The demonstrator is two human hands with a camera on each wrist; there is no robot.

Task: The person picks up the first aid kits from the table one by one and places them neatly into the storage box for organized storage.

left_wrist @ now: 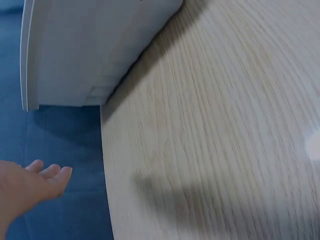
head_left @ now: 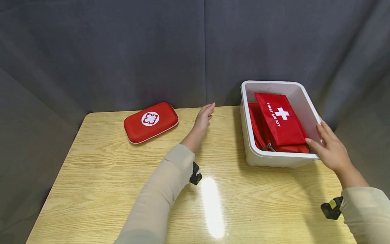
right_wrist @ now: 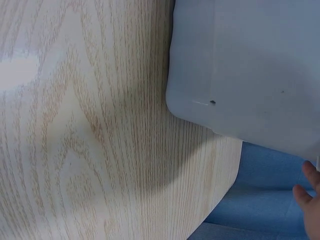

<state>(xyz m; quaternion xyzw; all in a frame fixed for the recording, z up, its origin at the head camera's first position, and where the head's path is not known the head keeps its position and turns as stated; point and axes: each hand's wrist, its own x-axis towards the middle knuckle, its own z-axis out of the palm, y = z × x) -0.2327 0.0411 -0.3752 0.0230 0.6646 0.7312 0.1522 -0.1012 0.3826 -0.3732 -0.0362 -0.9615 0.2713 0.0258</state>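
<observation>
In the head view my left hand [head_left: 203, 118] is above the back of the table, fingers loosely extended and holding nothing. It lies between a red zip case [head_left: 146, 130] with a white round emblem and a white plastic bin [head_left: 274, 160]. My right hand [head_left: 333, 150] is at the bin's right front corner, its thumb reaching over the rim and its fingers spread along the right side. Inside the bin a red first aid pouch [head_left: 289, 127] with a white cross leans on top of other red bags [head_left: 257, 125]. The right wrist view shows the fingers [right_wrist: 311, 175] beside the bin's edge.
The wooden table [head_left: 106, 189] carries the case at its back left and the bin at its back right. A dark grey curtain [head_left: 182, 51] hangs behind the back edge. A small black wrist device [head_left: 195, 173] is at the left cuff.
</observation>
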